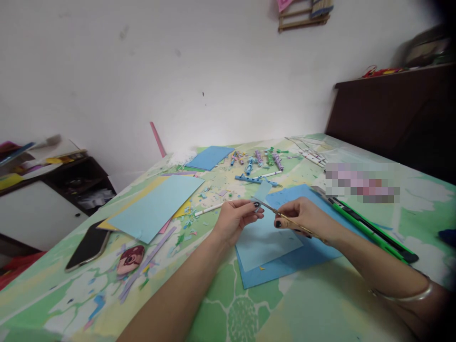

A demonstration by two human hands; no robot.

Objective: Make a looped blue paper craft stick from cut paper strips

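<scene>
My left hand (238, 217) pinches a small light blue piece of paper (262, 191) that sticks up past the fingertips. Held in my right hand (302, 219) is a pair of scissors (292, 224) with gold-coloured handles. Their blades point left and meet the paper beside my left fingertips. Below both hands lies a light blue sheet (265, 249), resting on darker blue sheets (292, 269). Just beyond the hands is a blue rolled paper strip (254, 180) with cut edges.
A green box cutter (374, 228) lies at right. Pale blue and yellow sheets (158, 206), a black phone (89, 244) and a pink case (130, 260) sit at left. Small fringed paper rolls (258, 159) and scraps are scattered behind. A white stick (210, 208) lies left of my hand.
</scene>
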